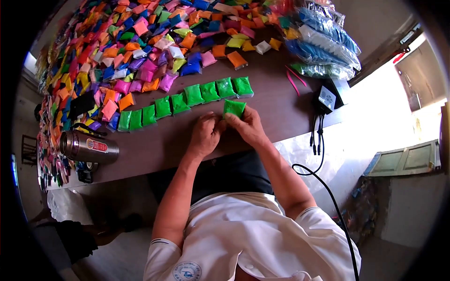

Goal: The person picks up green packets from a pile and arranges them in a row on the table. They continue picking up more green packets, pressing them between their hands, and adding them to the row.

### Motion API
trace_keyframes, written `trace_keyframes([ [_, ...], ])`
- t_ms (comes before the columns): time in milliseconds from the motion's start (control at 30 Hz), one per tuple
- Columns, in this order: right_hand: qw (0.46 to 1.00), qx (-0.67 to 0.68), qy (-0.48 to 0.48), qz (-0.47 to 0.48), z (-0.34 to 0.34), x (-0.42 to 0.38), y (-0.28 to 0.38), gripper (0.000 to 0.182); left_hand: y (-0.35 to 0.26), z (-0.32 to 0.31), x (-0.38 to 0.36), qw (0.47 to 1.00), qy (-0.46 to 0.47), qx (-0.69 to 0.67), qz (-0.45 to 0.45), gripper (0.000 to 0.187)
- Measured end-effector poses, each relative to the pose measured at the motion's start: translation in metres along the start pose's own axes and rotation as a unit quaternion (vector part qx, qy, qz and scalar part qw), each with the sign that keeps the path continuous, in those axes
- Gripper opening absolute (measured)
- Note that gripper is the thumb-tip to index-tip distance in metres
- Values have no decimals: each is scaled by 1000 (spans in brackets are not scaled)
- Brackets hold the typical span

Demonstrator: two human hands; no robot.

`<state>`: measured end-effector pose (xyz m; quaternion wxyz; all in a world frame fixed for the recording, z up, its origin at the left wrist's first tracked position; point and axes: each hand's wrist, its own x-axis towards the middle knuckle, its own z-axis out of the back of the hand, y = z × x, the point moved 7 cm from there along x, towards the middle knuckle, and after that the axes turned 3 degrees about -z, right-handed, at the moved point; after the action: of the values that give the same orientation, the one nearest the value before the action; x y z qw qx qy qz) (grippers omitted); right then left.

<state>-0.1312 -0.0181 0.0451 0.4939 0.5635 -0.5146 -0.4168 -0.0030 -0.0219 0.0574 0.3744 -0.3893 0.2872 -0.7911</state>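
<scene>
A green packet (234,108) is in my right hand (248,125), pinched between thumb and fingers. My left hand (206,132) is just left of it over the table, its fingers curled together; whether anything is in them is hidden. Beyond both hands a slightly slanting row of several green packets (162,107) lies on the brown table, running from the left up to the right. The packets lie side by side, some touching.
A large heap of coloured packets (140,28) covers the table's far left. A steel flask (89,146) lies at the left edge. Stacked plastic bags (323,42), pink strips (294,83) and a black device (324,99) with cables are at the right.
</scene>
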Motion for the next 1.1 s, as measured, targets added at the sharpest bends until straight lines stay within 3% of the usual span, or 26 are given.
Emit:
trace_keyframes([
  [67,999,-30,13,18,0,1,1,16,2,0,-1,1000,-10,-8,1,19],
  [133,999,32,16,-7,0,2,-4,17,-9,2,0,996,-18,41,-74,17],
  [433,1000,-1,15,1,1,1,2,19,-12,7,0,999,-44,19,-16,9],
  [533,998,-40,-12,39,4,1,0,18,-10,3,-2,994,-39,76,-68,9],
  [667,998,-57,0,36,2,2,1,19,-2,-2,-6,995,-7,83,-51,14],
  [767,999,3,-45,-4,10,5,-5,18,-10,4,-1,994,-48,84,-56,14],
  [833,969,-84,-212,95,31,6,10,19,-10,3,-1,997,-15,64,-26,16],
  [967,948,-38,-305,85,70,17,20,24,-14,4,0,997,-33,36,-64,18],
  [1033,913,-148,-353,141,86,20,35,24,-14,3,-1,996,-37,35,-70,20],
  [1100,887,-228,-385,116,96,25,43,23,-13,2,-1,996,-42,35,-74,21],
])
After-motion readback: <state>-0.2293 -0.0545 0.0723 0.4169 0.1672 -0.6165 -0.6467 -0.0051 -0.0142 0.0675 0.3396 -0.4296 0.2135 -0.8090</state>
